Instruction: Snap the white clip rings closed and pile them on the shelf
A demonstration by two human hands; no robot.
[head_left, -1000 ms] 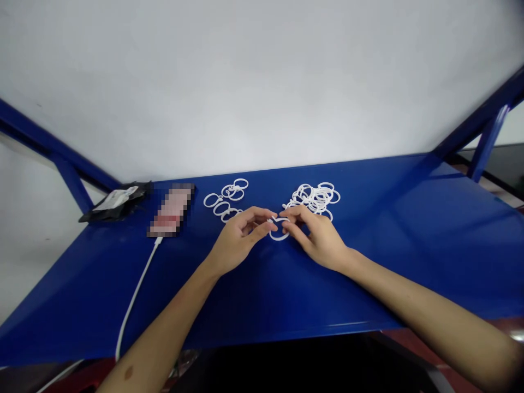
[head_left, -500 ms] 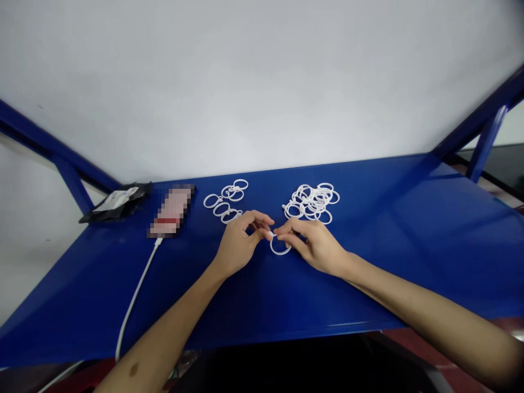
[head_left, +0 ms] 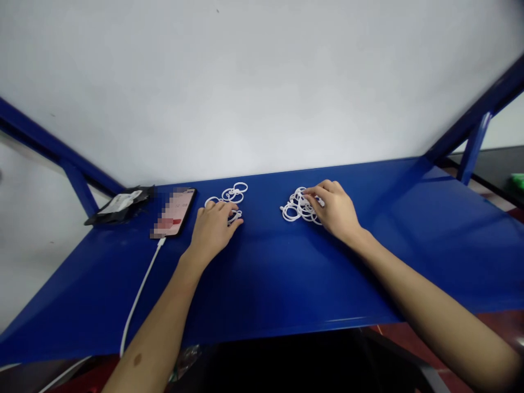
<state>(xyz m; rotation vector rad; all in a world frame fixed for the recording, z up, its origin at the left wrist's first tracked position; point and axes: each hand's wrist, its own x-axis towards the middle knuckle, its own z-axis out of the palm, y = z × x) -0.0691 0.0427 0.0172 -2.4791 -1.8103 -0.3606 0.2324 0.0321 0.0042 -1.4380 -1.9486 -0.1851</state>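
My left hand [head_left: 213,228] lies low over the left group of white plastic rings [head_left: 235,195], its thumb apart from the curved fingers. Part of one ring shows between thumb and fingers, lying on the blue tabletop. At the right pile of white rings [head_left: 291,212], my right hand [head_left: 333,210] has thumb and forefinger brought together on a white ring. The hand covers the pile's right side. Small knobs or tabs stick out from several rings.
A phone [head_left: 180,210] with a white charging cable [head_left: 141,289] lies to the left. Beyond it is a black plastic packet [head_left: 118,206] with a white label. Blue frame braces [head_left: 475,147] rise at both ends of the blue table [head_left: 278,284], against a pale wall.
My hands have parted from the white ring they both held at the middle. The left has moved left over its group; the right has moved up and right to the pile.
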